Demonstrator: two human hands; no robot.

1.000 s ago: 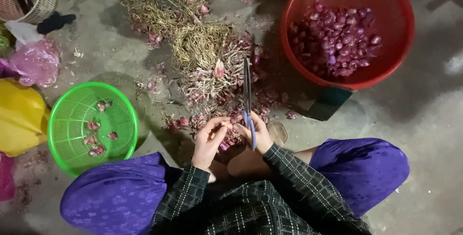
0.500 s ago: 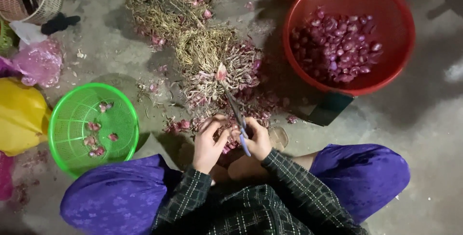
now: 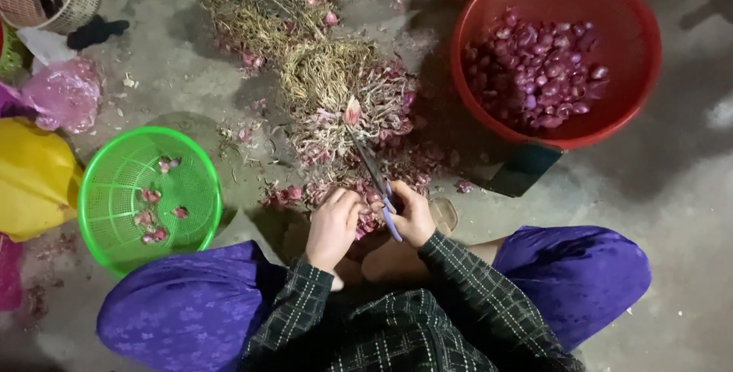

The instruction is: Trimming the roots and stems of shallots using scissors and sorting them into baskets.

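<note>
Person seated on concrete floor (image 3: 672, 212), knees apart in purple trousers, both hands low at centre between the knees.

Right hand (image 3: 414, 215): fingers curled shut around the purple handle of a knife (image 3: 374, 177). Blade runs up and away from the hand, tilted to the left, its tip reaching a pale pink shallot (image 3: 353, 112) at the top of the pile.

Left hand (image 3: 334, 227): just left of the right hand, nearly touching it. Fingers bent downward and pinched onto small shallots at the near edge of the pile; exactly what it grips, cannot tell.

Pile of shallots with dry roots and stalks (image 3: 336, 97): directly ahead of both hands, spreading further away and to the left; loose pink skins lie scattered around its near edge.

Red basin (image 3: 645, 36): ahead and to the right of the right hand, well apart, holding many trimmed purple shallots (image 3: 534, 70).

Green basket (image 3: 107, 166): left of the left hand, beside the left knee, holding a few pink pieces.

Yellow bag (image 3: 34, 177): further left, touching the green basket.
</note>
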